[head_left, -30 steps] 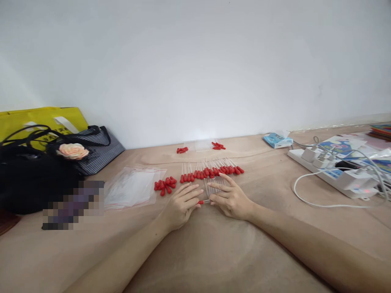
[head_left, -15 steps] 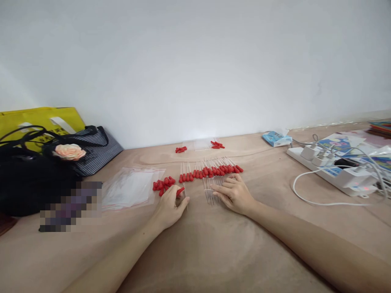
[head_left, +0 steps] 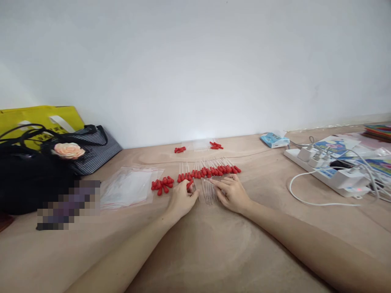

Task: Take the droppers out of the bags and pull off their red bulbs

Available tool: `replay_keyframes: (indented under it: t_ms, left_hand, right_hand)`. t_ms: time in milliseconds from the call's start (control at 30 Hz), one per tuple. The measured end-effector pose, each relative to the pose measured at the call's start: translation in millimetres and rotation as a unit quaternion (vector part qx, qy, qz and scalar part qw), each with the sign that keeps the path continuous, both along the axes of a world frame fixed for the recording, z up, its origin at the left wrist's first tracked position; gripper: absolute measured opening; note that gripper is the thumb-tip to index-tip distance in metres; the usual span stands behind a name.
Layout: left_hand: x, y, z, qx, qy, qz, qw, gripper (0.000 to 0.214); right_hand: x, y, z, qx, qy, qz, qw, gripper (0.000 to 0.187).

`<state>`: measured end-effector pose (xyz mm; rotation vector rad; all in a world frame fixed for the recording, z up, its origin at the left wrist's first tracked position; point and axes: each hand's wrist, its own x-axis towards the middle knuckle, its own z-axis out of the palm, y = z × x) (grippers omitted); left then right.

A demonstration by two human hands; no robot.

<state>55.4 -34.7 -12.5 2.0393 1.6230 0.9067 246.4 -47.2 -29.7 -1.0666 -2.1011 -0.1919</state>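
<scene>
My left hand (head_left: 182, 198) pinches a red rubber bulb (head_left: 190, 184) between curled fingers and thumb. Beside its thumb shows a thin clear tube, and whether it joins the bulb is hard to see. My right hand (head_left: 233, 193) rests over loose glass dropper tubes (head_left: 208, 193), index finger stretched across their upper ends, thumb apart below. Beyond both hands runs a row of droppers with red bulbs (head_left: 210, 171), tubes pointing to the wall. Left of my left hand lies a pile of loose red bulbs (head_left: 161, 184).
Clear zip bags (head_left: 130, 187) lie at left, near a striped bag (head_left: 99, 152) and a black bag (head_left: 30, 183). More red-bulbed droppers (head_left: 216, 145) lie at the back. At right are a blue tissue pack (head_left: 275, 139) and a power strip (head_left: 324, 169) with looping white cables.
My left hand has moved right with the red bulb, away from the bulb pile and closer to the loose tubes. My right index finger has shifted slightly toward the tubes' upper ends.
</scene>
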Motion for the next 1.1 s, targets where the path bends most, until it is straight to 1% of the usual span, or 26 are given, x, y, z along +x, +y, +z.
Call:
replay_keyframes:
  t_ms: [100,167,300,367,467,533,600,667,733,833,1000,1100]
  left_hand:
    - [0.9,3.2,-1.9,0.018,0.008,-0.009,1.000,0.020]
    - [0.0,2.6,-1.9,0.023,0.011,-0.018,1.000,0.015]
    - [-3.6,-1.5,-0.4,0.005,-0.010,-0.027,1.000,0.010]
    - [-5.9,-3.9,0.1,-0.008,-0.023,-0.034,0.999,0.008]
    - [-9.1,-6.8,-0.7,0.000,-0.010,-0.046,0.999,0.006]
    - [-10.4,-7.7,-1.6,0.010,0.005,-0.060,0.998,0.004]
    - [-10.8,-7.8,-2.3,0.011,0.012,-0.068,0.998,0.005]
    - [-10.6,-7.4,-2.5,0.008,0.008,-0.067,0.998,0.007]
    - [-10.0,-6.6,-2.4,0.003,-0.011,-0.069,0.998,0.008]
    - [-8.3,-5.3,-2.6,-0.016,-0.046,-0.086,0.995,0.011]
    - [-3.0,-4.4,-2.8,-0.042,-0.074,-0.102,0.991,0.017]
    - [-3.3,-5.4,2.9,-0.049,-0.070,-0.106,0.991,0.021]
  right_hand:
    - [-4.4,3.3,2.4,-0.012,0.046,-0.002,0.999,0.019]
    - [-10.5,6.2,5.1,-0.012,0.044,-0.001,0.999,0.016]
    - [-28.9,12.3,8.4,0.007,-0.021,-0.007,1.000,0.015]
    - [-38.1,14.1,8.5,0.004,-0.065,-0.019,0.998,0.016]
    - [-47.2,13.3,9.2,-0.030,-0.121,-0.032,0.992,0.015]
    - [-49.1,10.7,11.6,-0.061,-0.134,-0.037,0.988,0.014]
    - [-48.2,7.4,15.8,-0.090,-0.134,-0.035,0.986,0.017]
    - [-45.4,4.3,20.7,-0.114,-0.132,-0.026,0.984,0.025]
    - [-41.6,2.2,25.1,-0.132,-0.134,-0.012,0.982,0.032]
    - [-33.8,1.0,28.5,-0.143,-0.130,0.005,0.981,0.035]
    - [-13.7,0.1,23.1,-0.128,-0.082,-0.009,0.988,0.033]
    - [-0.8,-1.6,15.1,-0.117,-0.057,-0.008,0.991,0.031]
